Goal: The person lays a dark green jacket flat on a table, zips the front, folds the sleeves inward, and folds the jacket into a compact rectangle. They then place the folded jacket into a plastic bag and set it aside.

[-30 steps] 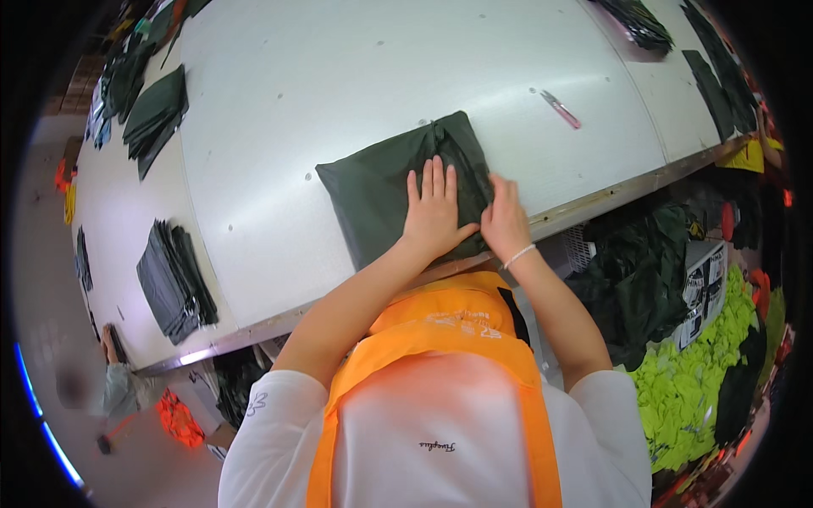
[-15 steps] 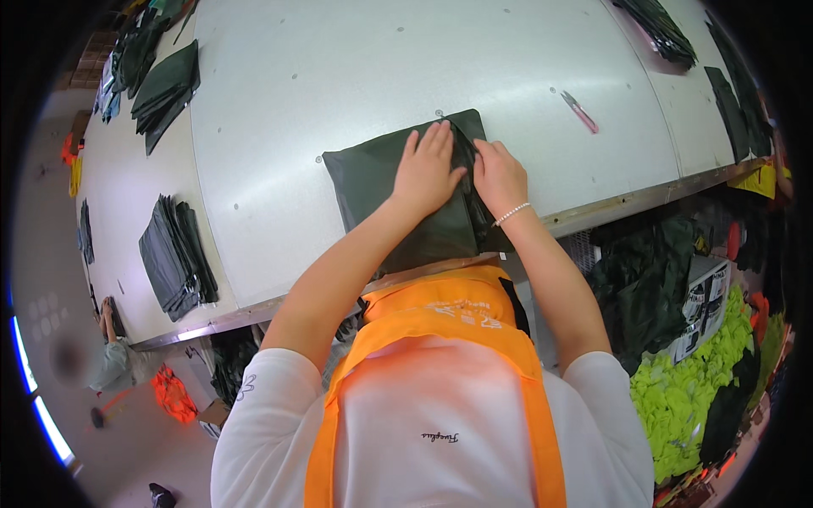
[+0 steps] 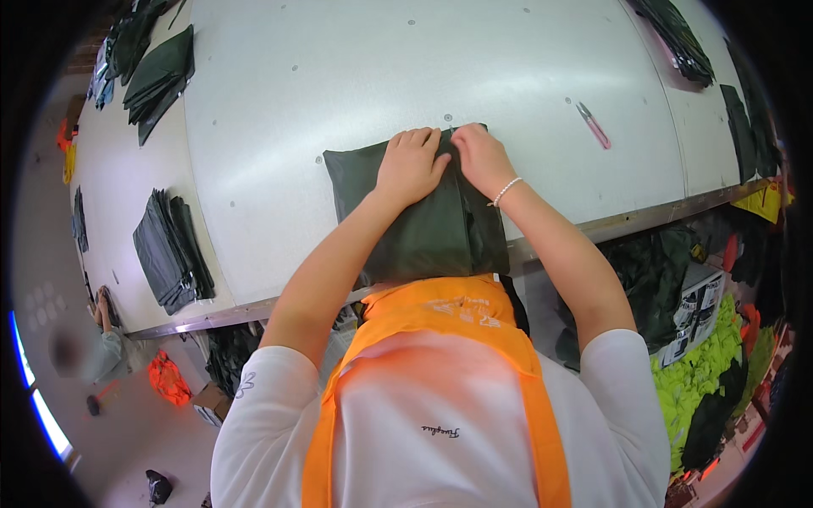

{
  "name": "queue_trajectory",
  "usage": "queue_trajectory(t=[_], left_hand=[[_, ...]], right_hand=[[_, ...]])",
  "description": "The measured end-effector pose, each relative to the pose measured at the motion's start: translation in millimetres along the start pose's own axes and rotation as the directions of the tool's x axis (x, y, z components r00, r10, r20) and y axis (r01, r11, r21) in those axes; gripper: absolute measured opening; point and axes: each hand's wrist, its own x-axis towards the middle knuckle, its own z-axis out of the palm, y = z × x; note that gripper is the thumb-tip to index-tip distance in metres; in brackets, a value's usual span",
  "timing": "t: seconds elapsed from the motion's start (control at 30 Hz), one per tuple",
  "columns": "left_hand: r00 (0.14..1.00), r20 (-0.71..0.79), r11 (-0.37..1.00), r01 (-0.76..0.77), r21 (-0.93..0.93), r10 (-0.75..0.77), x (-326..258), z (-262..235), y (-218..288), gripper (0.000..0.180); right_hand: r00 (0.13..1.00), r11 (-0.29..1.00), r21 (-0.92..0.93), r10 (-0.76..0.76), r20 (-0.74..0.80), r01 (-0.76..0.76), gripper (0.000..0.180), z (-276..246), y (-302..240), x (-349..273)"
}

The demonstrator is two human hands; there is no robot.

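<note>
A folded piece of dark green, slightly shiny fabric (image 3: 411, 233) lies flat at the table's near edge, against my orange apron. Resting on its upper part is my left hand (image 3: 411, 167), palm down, the fingers reaching the far edge. My right hand (image 3: 483, 161), with a beaded bracelet at the wrist, has its fingers closed on the fabric's far edge, close beside the left fingertips. A lengthwise fold runs down the fabric just below the right hand. Its fingertips partly hide the edge they pinch.
Pink-handled thread snips (image 3: 594, 127) lie to the right on the pale table (image 3: 296, 110). Stacks of dark folded fabric (image 3: 174, 250) sit on the left, with another dark bundle (image 3: 675, 38) at the far right. Below the table's right side is a lime-green fabric heap (image 3: 690, 389). Another person (image 3: 106, 347) stands at far left.
The right hand has moved up and left to the fabric's far edge. The left hand has shifted slightly left and down. The fabric's right flap now lies flatter.
</note>
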Motion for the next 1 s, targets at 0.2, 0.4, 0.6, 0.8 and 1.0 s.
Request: queue_trajectory(t=[0.2,0.4,0.6,0.8,1.0], left_hand=[[0.928,0.209,0.942,0.329,-0.071,-0.309,34.7,17.1,-8.8,0.03],[0.792,0.339,0.824,0.562,-0.075,-0.509,56.8,22.3,-10.2,0.029],[0.749,0.333,0.785,0.618,-0.039,-0.573,60.5,29.6,-14.3,0.03],[0.77,0.299,0.794,0.605,-0.06,-0.564,60.3,23.4,-7.3,0.03],[0.907,-0.421,0.988,-0.054,-0.143,-0.011,41.5,-80.7,74.9,0.012]], right_hand=[[0.985,0.998,0.008,0.061,0.163,-0.063,0.007,0.5,16.8,34.5],[0.909,0.877,0.251,0.369,0.192,-0.41,0.01,-4.2,4.2,33.8],[0.934,0.999,0.042,-0.025,0.357,0.011,0.005,-40.2,-22.7,-56.2],[0.958,0.993,0.042,-0.118,0.262,0.11,0.006,-20.7,-20.7,-196.9],[0.953,0.817,0.493,0.238,0.186,-0.3,0.025,-39.0,-7.4,-194.4]])
